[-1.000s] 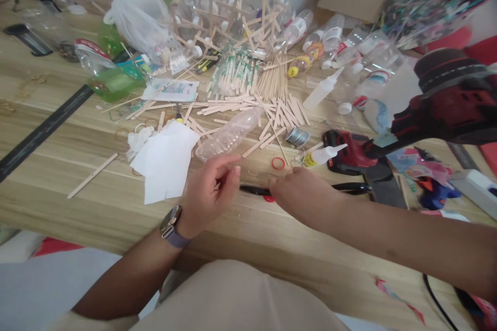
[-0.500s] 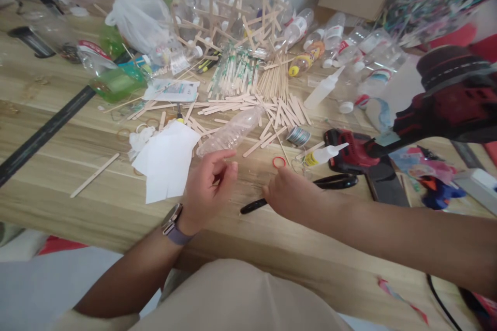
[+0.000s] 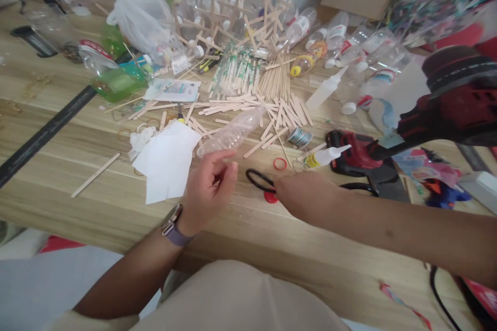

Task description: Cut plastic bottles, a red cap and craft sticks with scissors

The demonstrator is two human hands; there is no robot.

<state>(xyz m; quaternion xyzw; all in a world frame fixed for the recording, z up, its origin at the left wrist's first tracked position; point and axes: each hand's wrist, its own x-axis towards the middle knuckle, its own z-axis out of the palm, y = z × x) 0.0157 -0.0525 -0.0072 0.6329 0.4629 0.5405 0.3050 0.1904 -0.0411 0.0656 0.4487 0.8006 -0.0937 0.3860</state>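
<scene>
My left hand point(image 3: 212, 183) lies just before a clear plastic bottle point(image 3: 236, 129), fingers loosely curled, thumb and forefinger apart, with nothing visible in it. White paper sheets point(image 3: 166, 160) are on its left. My right hand point(image 3: 297, 191) is closed, back upward, on a black looped thing point(image 3: 259, 178); its kind is hidden by the fingers. Another black curved part point(image 3: 363, 186) shows beyond my right forearm; I cannot tell if both are one piece. A red bottle cap point(image 3: 271, 197) peeks out under my fingers, and a red ring point(image 3: 280, 164) lies just behind the hand.
Loose wooden sticks point(image 3: 233, 103) spread behind the bottle. A glue bottle point(image 3: 324, 156), a spool of wire point(image 3: 300, 137) and a red-black power tool point(image 3: 442, 103) stand to the right. Several empty bottles point(image 3: 384, 51) crowd the back. A black bar point(image 3: 46, 132) lies left.
My right hand has shifted slightly right and turned the black thing, so its loop now shows. The red cap has come into view. My left hand has stayed in place.
</scene>
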